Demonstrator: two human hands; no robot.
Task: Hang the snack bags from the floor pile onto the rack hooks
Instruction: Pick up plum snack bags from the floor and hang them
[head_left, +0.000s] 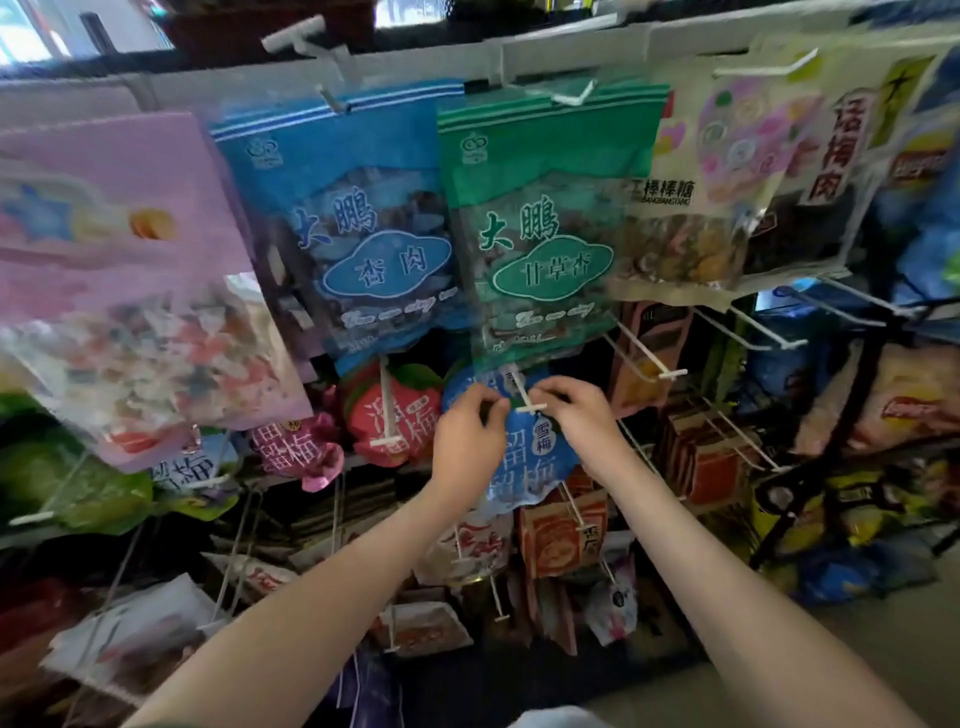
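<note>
Left hand (470, 431) and right hand (582, 415) each pinch the top of a round blue plastic snack bag (540, 467) at frame centre, working it onto a white wire rack hook (530, 408). Probable next move: seat the bag behind the crossbar tip, then release.

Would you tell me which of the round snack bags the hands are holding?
The blue round bag, pinched by the left hand and right hand; the red bag and pink bag hang untouched.
</note>
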